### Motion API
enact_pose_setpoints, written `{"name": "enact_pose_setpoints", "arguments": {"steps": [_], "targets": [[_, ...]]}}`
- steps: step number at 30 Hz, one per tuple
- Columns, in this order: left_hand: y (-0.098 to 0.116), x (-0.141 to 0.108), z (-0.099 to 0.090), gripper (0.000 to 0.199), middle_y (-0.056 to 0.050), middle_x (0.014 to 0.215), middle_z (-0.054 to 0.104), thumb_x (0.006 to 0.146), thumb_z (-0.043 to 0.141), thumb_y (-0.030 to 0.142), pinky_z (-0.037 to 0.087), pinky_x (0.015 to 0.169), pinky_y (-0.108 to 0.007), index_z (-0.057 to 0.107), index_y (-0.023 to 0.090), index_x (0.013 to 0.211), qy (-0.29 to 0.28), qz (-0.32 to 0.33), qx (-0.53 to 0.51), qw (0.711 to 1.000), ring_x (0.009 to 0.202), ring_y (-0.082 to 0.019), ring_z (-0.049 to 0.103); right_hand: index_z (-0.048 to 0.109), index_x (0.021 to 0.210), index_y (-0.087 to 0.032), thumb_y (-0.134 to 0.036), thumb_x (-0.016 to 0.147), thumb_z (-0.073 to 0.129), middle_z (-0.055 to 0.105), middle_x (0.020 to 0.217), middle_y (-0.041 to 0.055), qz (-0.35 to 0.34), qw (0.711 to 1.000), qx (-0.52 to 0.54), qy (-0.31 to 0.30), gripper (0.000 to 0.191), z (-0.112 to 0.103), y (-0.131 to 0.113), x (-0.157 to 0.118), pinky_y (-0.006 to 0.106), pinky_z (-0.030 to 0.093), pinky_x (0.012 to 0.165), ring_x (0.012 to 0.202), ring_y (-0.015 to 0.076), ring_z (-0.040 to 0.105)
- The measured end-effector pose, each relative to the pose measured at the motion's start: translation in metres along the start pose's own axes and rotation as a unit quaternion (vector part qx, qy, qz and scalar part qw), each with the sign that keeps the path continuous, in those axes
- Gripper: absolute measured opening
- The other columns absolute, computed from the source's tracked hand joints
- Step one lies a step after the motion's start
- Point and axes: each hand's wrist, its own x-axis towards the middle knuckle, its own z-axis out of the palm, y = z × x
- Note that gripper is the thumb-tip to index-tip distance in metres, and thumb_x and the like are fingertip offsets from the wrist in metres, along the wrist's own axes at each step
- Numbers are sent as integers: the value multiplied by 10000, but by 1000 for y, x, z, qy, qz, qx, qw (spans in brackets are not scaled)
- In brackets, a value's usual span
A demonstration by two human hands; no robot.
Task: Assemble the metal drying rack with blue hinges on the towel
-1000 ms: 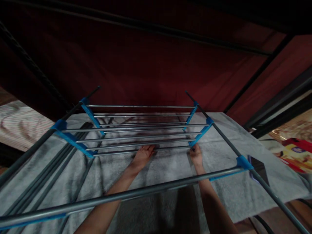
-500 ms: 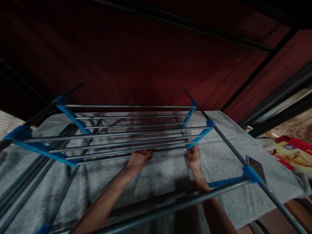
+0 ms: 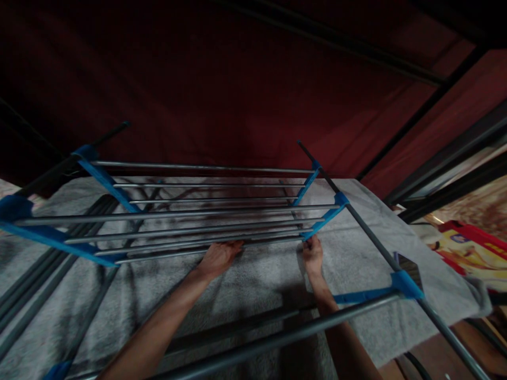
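Note:
A rack of grey metal tubes with blue plastic brackets lies on its side in front of me. My left hand [image 3: 221,256] is closed around the lowest metal tube [image 3: 170,253] of the middle shelf, its fingertips partly hidden behind the tube. At that shelf's right end, my right hand [image 3: 312,255] pinches the lower tip of the blue bracket [image 3: 322,224], where the lowest tube meets it; the fingertips are partly covered. Another blue bracket [image 3: 105,182] carries the tubes at the left end. Both forearms reach under a nearer thick tube [image 3: 277,342].
A grey blanket [image 3: 253,285] lies beneath the rack. Several loose tubes [image 3: 35,277] rest at the left. A phone-like dark slab [image 3: 409,270] lies beside the right upright. A red and yellow box [image 3: 471,248] is at the far right, and dark red fabric [image 3: 237,95] rises behind.
The rack's left end appears shifted left and slightly nearer, with the shelf's left side wider in view. Both hands stay at the same spots on the rack.

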Motion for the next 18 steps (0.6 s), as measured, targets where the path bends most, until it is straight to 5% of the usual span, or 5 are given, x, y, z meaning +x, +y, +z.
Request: {"name": "enact_pose_setpoints", "arguments": {"steps": [18], "targets": [[-2, 2, -4, 401, -137, 1150, 760, 1026, 405, 338, 523, 905, -377, 669, 224, 1305, -29, -23, -56, 998, 1056, -289, 718, 632, 1078, -180, -282, 854, 444, 661, 984, 103, 2, 1000, 23, -2, 309, -4, -5, -4, 417, 483, 891, 901, 243, 592]]}}
